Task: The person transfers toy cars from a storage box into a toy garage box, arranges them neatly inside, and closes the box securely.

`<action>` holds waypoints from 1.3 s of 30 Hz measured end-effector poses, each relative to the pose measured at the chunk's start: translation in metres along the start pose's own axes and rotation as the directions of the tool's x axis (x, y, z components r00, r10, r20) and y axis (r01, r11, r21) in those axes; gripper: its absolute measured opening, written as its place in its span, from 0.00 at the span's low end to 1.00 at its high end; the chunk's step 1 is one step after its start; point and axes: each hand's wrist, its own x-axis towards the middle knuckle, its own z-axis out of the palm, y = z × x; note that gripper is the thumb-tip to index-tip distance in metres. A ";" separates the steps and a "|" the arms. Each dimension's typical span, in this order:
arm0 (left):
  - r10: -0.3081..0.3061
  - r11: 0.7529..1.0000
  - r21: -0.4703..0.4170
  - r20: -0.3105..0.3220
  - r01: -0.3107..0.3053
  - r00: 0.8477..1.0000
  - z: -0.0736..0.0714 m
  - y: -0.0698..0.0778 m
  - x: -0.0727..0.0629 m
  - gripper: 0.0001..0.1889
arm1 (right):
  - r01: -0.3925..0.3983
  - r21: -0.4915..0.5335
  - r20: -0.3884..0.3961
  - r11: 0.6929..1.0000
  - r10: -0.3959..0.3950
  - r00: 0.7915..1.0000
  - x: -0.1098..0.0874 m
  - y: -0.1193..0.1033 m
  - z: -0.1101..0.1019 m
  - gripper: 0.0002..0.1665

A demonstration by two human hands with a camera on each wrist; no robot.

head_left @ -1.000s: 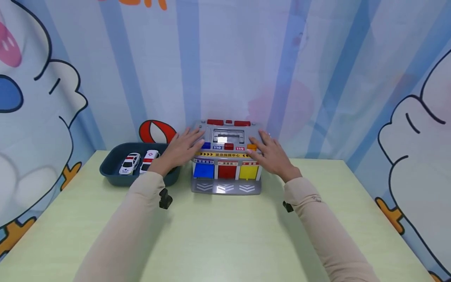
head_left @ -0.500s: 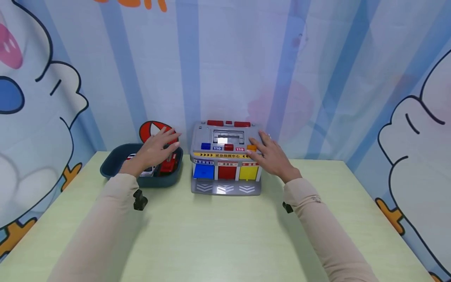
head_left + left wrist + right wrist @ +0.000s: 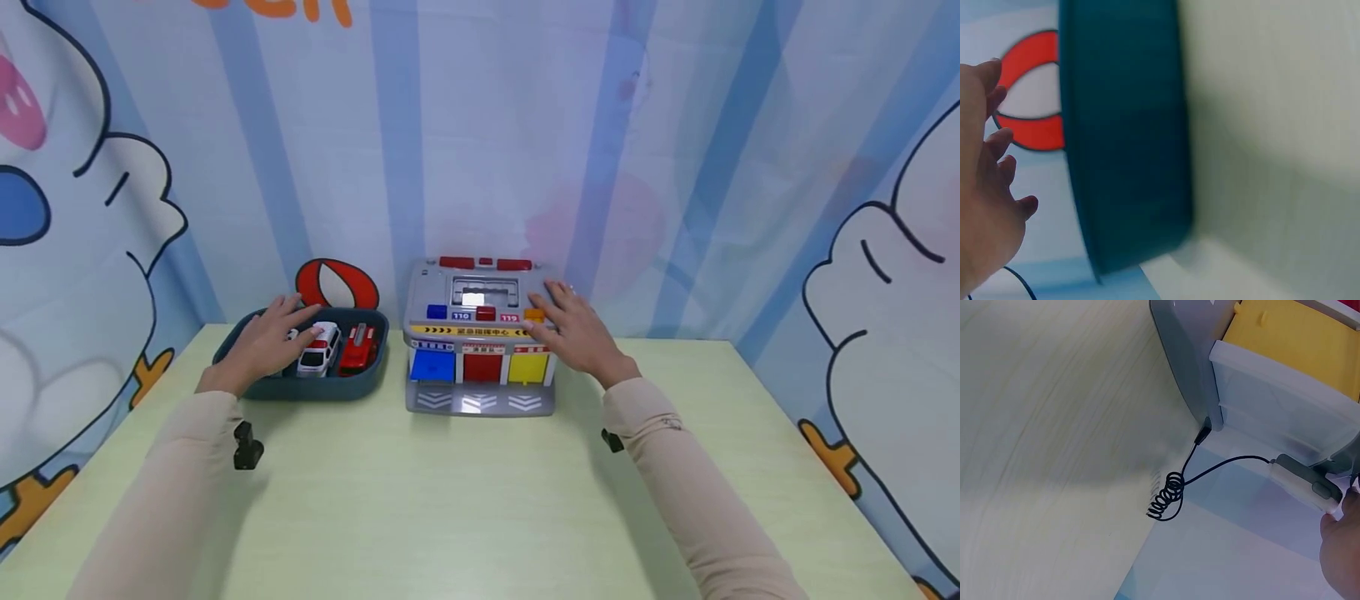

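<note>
My left hand [image 3: 264, 342] hovers with spread fingers over the left part of a dark teal tray [image 3: 360, 387]. In the tray lie a white toy ambulance [image 3: 318, 348] with a red stripe and a red toy fire truck [image 3: 359, 348]; another white toy car is mostly hidden under the hand. The left wrist view shows the fingers loosely extended beside the tray wall [image 3: 1129, 137], holding nothing. At the table's back middle, a grey toy rescue station [image 3: 431, 287] has blue, red and yellow doors. My right hand [image 3: 583, 340] rests with extended fingers on its top right edge.
A toy telephone handset [image 3: 1304, 481] hangs on the station's right side, its coiled black cord [image 3: 1169, 495] drooping beside the wall. A patterned curtain [image 3: 480, 150] stands right behind the light table [image 3: 480, 500].
My left hand has left the station's top left and moved left, over the tray, uncovering the ambulance and fire truck. The right hand has stayed on the station.
</note>
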 end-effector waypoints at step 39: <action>-0.146 0.989 0.021 0.163 0.145 0.976 0.012 -0.031 0.011 0.31 | -0.005 -0.026 -0.015 1.000 0.005 1.000 0.000 0.003 0.001 0.43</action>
